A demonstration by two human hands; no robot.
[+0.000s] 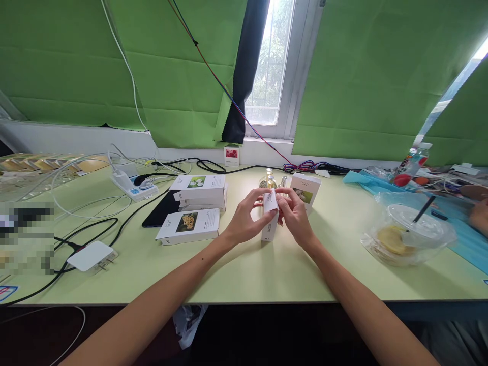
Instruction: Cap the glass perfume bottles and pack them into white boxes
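Note:
Between my hands a small white carton (270, 230) stands upright on the table, its narrow printed side toward me and its top flap visible. My left hand (247, 216) grips the carton from the left, thumb across its upper front. From the right, my right hand (295, 216) has its fingers pressed at the carton's top edge. Just behind are glass bottles with gold-coloured parts (269, 175), partly hidden by my fingers. Another white carton with a flower picture (306, 189) stands behind my right hand.
White cartons lie stacked (202, 190) and single (189, 226) at left, by a dark tablet (162, 209). A power strip (135, 187), white adapter (92, 256) and cables spread further left. A bagged drink cup (407, 231) stands right. A person's hand (479, 216) shows at the right edge.

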